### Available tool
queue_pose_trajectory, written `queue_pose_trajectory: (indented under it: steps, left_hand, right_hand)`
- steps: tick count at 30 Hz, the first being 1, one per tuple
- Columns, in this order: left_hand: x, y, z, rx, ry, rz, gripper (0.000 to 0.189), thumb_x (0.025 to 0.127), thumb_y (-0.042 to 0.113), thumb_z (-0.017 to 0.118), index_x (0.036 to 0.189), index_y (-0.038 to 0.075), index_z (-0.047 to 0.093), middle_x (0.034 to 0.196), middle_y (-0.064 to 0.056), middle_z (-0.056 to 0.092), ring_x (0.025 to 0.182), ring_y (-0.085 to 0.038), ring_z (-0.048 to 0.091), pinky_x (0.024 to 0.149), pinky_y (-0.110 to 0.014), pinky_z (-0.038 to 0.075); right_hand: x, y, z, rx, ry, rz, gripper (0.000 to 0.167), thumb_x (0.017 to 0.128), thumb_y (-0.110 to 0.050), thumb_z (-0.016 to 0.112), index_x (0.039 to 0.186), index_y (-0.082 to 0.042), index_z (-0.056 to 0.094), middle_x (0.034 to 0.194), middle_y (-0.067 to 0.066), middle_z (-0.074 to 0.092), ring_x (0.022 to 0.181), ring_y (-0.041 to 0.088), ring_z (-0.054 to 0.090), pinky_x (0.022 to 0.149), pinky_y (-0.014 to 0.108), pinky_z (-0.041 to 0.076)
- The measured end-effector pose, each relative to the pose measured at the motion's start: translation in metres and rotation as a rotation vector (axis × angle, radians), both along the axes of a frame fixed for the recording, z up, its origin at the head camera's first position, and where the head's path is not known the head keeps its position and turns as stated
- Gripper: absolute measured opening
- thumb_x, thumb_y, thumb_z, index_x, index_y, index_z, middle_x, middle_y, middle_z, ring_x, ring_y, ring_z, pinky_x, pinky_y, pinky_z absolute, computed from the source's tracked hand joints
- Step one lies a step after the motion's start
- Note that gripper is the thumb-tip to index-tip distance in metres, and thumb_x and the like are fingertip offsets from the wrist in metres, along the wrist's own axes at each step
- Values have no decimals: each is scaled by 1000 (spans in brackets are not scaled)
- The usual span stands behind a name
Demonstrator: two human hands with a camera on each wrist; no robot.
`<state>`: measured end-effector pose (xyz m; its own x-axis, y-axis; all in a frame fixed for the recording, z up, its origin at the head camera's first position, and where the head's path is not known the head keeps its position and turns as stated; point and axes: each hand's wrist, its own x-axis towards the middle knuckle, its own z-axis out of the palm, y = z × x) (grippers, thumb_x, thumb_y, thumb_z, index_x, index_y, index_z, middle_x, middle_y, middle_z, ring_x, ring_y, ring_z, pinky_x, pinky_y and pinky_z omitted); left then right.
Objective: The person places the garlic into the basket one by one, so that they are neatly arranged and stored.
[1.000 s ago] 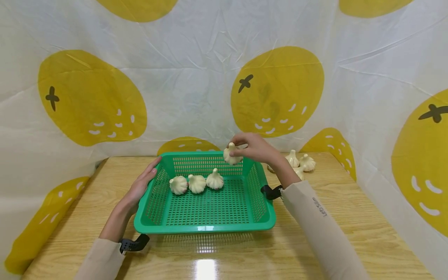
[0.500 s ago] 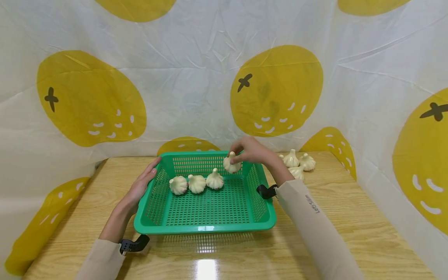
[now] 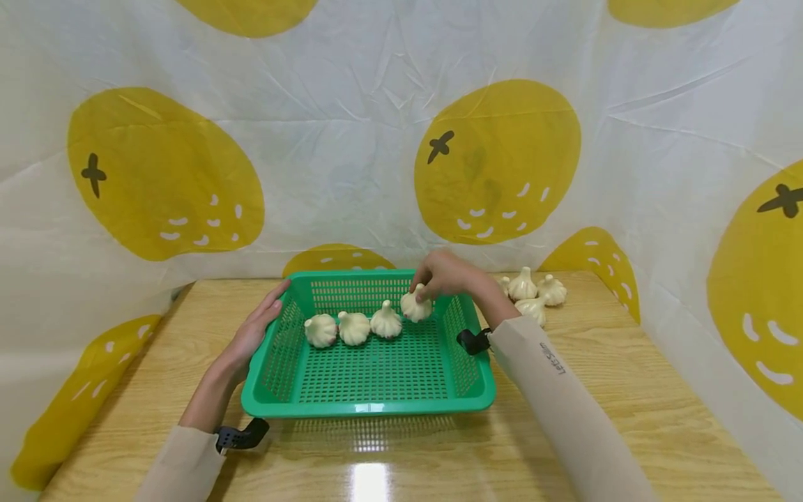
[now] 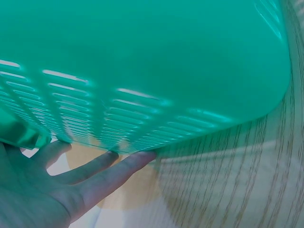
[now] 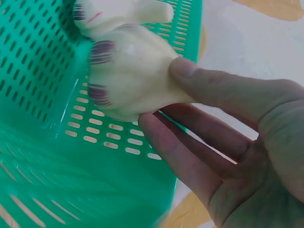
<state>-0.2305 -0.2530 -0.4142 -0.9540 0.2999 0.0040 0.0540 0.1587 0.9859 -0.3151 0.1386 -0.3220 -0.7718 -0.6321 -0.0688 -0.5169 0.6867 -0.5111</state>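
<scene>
My right hand (image 3: 447,273) pinches a garlic bulb (image 3: 415,307) by its neck between thumb and fingers, inside the back right of a green plastic basket (image 3: 370,408). Purple streaks mark the bulb's base in the right wrist view. To its left, 3 more garlic bulbs (image 3: 354,328) stand in a row on the basket floor. My left hand (image 3: 252,335) lies along the basket's left side; in the left wrist view its straight fingers (image 4: 111,178) touch the slotted wall from outside.
Several garlic bulbs (image 3: 533,293) are grouped on the wooden table (image 3: 627,390), right of the basket and partly behind my right arm. A white curtain (image 3: 339,160) printed with yellow fruit hangs behind and beside the table.
My right hand has lowered the garlic bulb from the level of the back rim down into the basket, beside the row. My left hand has stayed in place.
</scene>
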Motion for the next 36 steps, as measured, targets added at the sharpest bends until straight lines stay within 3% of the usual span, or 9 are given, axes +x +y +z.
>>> queue_pose_trajectory:
  steps: [5,13,20,25,29,32,36]
  left_hand:
    - [0,1,0,13,-2,-4,62,112,52,25,168,34,5,176,-3,1,160,-34,9,103,-14,37]
    - [2,2,2,-12,4,2,62,112,53,25,168,34,5,176,-3,2,160,-34,10,116,-34,31]
    - [2,3,1,5,5,0,62,112,53,26,168,34,5,176,-4,2,160,-34,10,107,-19,34]
    - [0,4,2,6,15,-5,62,112,52,26,168,33,5,176,-5,2,160,-34,9,108,-19,34]
    - [0,4,3,7,19,-6,63,112,52,26,168,33,5,176,-5,1,160,-34,9,107,-17,35]
    - [0,4,2,12,18,-3,63,112,52,26,168,33,5,176,-5,2,160,-34,9,119,-32,31]
    - [2,4,1,-3,23,14,62,112,51,27,168,32,7,176,-4,1,161,-35,4,126,-59,13]
  right_hand:
    - [0,-4,-2,44,-46,19,17,86,-7,80,103,-6,83,98,9,81,74,17,73,69,28,59]
    - [-2,-11,-10,112,-103,32,15,89,-5,78,103,-3,82,100,10,80,77,19,75,77,38,63]
    - [-4,-17,-18,161,-101,7,16,88,-5,79,103,-5,83,101,10,80,76,17,73,68,26,60]
    - [-4,-17,-16,179,-107,5,18,89,-7,78,107,-6,81,108,10,79,80,19,74,70,28,60]
    - [-3,-17,-14,191,-82,31,26,90,-9,79,115,-4,79,114,12,78,93,21,73,77,30,60]
    - [-2,-17,-13,194,-67,38,32,90,-11,79,121,-2,76,120,14,76,104,25,72,83,33,60]
    - [0,-17,-12,173,-80,39,35,91,-11,78,124,-2,74,124,17,74,112,30,71,85,35,60]
